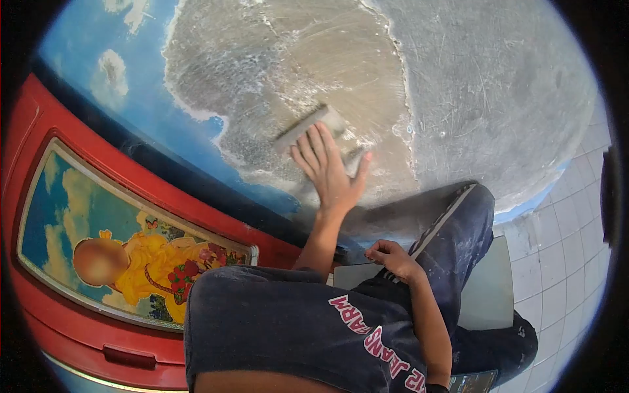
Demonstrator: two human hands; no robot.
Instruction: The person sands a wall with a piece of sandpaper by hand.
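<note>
My left hand (327,167) lies against the wall surface, fingers together and thumb spread out to the right. Under its fingertips is a flat grey rectangular sanding pad (329,119), slightly blurred and pressed to the wall. Around it the wall patch (354,72) is bare, grey-brown and dusty, with swirling scratch marks. My right hand (396,259) rests by my thigh, its fingers loosely curled with nothing visible in them.
Blue paint with white cloud shapes (111,75) borders the bare patch. At left stands a red panel (85,321) with a framed picture (72,216). My bent knee (478,203) is near the wall. White floor tiles (557,242) lie at right.
</note>
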